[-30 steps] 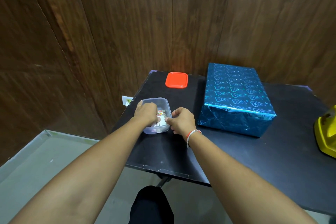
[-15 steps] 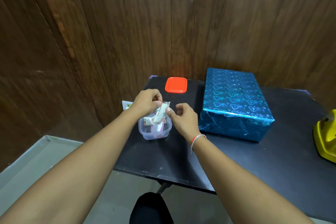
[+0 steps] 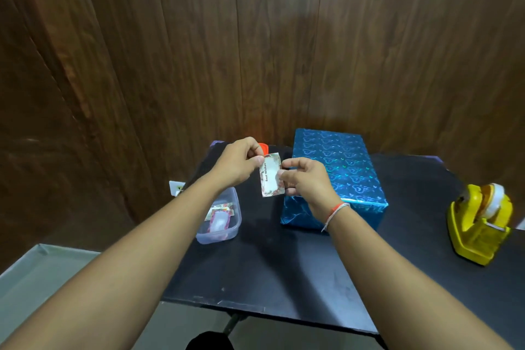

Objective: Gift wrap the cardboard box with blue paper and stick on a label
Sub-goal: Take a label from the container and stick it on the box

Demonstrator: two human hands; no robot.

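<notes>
both hands up over the table (image 3: 284, 278), left hand (image 3: 237, 163) and right hand (image 3: 305, 182) fingers pinching a "Best Wishes" label (image 3: 272, 175), blue wrapped box (image 3: 338, 170) just right, tub (image 3: 220, 219) of labels near left

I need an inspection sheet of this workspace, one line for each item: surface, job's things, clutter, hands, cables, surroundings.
Surface: black table, dark top, faint scuffs near the front edge.
Job's things: wrapped box in blue paper, lying flat on the table; label reading "Best Wishes", held in the air left of the box.
Clutter: clear tub with more labels inside; orange lid mostly hidden behind the left hand; yellow tape dispenser at the right.
Hands: left hand pinches the label's top corner; right hand pinches its right edge.
Cables: nothing seen.
Surroundings: wooden wall; wall socket; grey floor.
</notes>
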